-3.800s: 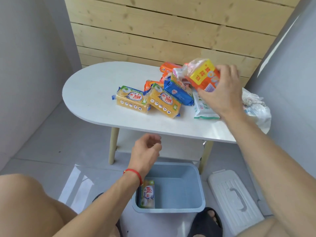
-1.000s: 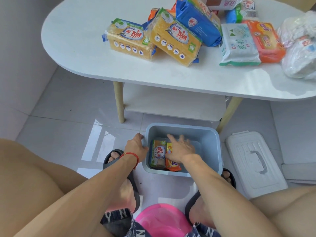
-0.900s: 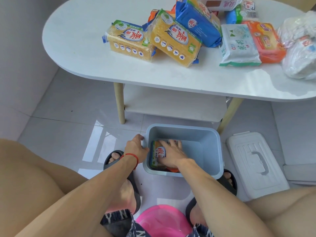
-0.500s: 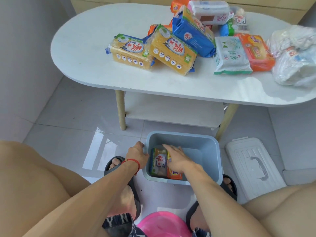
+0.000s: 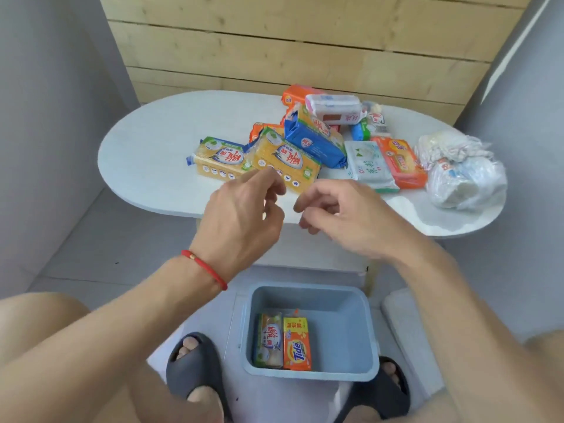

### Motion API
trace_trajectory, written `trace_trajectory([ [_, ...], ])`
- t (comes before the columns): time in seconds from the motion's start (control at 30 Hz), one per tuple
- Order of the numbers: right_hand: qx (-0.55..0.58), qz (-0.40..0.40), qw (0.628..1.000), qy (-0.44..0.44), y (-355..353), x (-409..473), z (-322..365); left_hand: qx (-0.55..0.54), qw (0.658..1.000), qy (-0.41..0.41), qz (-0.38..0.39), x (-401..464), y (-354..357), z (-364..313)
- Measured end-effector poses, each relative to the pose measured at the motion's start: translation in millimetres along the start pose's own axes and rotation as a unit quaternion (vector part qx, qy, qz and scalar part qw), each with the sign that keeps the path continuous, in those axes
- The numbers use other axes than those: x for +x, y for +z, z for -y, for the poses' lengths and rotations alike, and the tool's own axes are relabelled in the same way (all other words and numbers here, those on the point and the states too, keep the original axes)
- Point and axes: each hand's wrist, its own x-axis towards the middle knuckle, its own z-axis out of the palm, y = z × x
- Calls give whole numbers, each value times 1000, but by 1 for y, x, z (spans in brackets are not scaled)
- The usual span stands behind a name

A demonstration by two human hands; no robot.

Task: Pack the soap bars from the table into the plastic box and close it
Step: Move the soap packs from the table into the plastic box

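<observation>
The blue plastic box point(image 5: 363, 328) stands open on the floor between my feet. Two soap bars lie side by side at its left end: a green-and-white one point(image 5: 268, 340) and an orange Tide one point(image 5: 297, 343). On the white oval table point(image 5: 152, 154) lies a pile of wrapped soaps: two yellow packs point(image 5: 219, 160) point(image 5: 287, 161), a blue pack point(image 5: 314, 138), a white-green pack point(image 5: 370, 164), an orange bar point(image 5: 399, 161). My left hand point(image 5: 241, 218) and my right hand point(image 5: 345, 218) hover empty, fingers loosely curled, over the table's near edge just short of the yellow packs.
A bunched white plastic bag point(image 5: 460, 172) sits at the table's right end. The box's white lid point(image 5: 409, 340) lies on the floor right of the box, mostly hidden by my right arm. Wooden wall panels stand behind the table, grey walls on both sides.
Both hands have left the box and risen to the table's near edge. The orange Tide bar now lies released in the box beside the green-and-white bar. The view tilted up.
</observation>
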Motion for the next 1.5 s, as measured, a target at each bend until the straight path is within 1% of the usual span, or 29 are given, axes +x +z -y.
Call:
trace_trajectory([
  [0.07,-21,-61,998,-1,-32,15,-4,11,998,62,-6,28,-8,3],
  [0.1,-66,-96,993,6,-44,24,-12,42,995,92,0,38,-7,7],
  [0.13,-146,-123,981,20,-54,31,-23,95,988,118,17,47,-4,12],
  [0.17,-244,-128,960,46,-59,37,-35,160,976,137,52,54,0,17],
  [0.2,-326,-104,936,76,-57,38,-46,221,960,142,100,58,5,20],
  [0.23,-369,-75,922,95,-53,38,-55,265,943,131,149,62,12,23],
  [0.27,-383,-54,916,105,-42,37,-61,292,931,115,187,63,19,25],
  [0.3,-385,-58,915,103,-31,35,-64,303,926,106,200,64,26,26],
  [0.37,-382,-119,912,92,-13,33,-64,303,931,106,175,64,35,24],
  [0.47,-394,-222,889,73,5,25,-51,289,941,124,126,65,35,20],
  [0.53,-357,-257,897,45,9,17,-48,277,943,140,119,62,35,17],
  [0.6,-280,-269,921,40,6,10,-49,243,950,144,132,57,38,15],
  [0.7,-222,-223,943,111,-7,4,-52,212,953,134,168,50,42,13],
  [0.8,-212,-144,945,201,-21,-6,-54,199,960,110,162,46,42,12],
  [0.83,-214,-120,947,206,-25,-11,-55,200,963,103,149,43,41,9],
  [0.9,-173,-97,960,195,-32,-23,-57,203,969,98,99,31,39,0],
  [0.93,-143,-88,969,183,-36,-31,-56,200,972,106,68,24,38,-4],
  [1.0,-85,-62,984,143,-40,-52,-58,161,975,149,38,3,33,-10],
  [1.03,-59,-36,991,117,-44,-62,-58,129,974,177,51,-5,30,-13],
  [1.1,12,52,996,71,-36,-77,-63,55,969,197,137,-26,27,-15],
  [1.13,51,96,992,57,-29,-82,-66,38,963,197,180,-37,27,-14],
  [1.2,111,152,980,56,-8,-85,-73,64,949,197,238,-56,32,-12],
  [1.23,117,165,977,65,4,-84,-75,82,943,188,261,-65,37,-8],
  [1.27,101,170,978,70,15,-80,-79,91,940,166,285,-71,43,-3],
  [1.3,56,169,982,65,27,-75,-83,90,937,136,310,-75,51,5],
  [1.37,-96,162,982,23,53,-64,-92,96,925,89,356,-79,70,23],
  [1.43,-258,142,955,-39,84,-54,-106,108,915,58,383,-83,91,40],
  [1.47,-310,128,941,-54,101,-49,-115,111,914,34,388,-86,100,49],
  [1.5,-335,114,934,-52,118,-43,-123,118,914,6,388,-89,109,58],
])
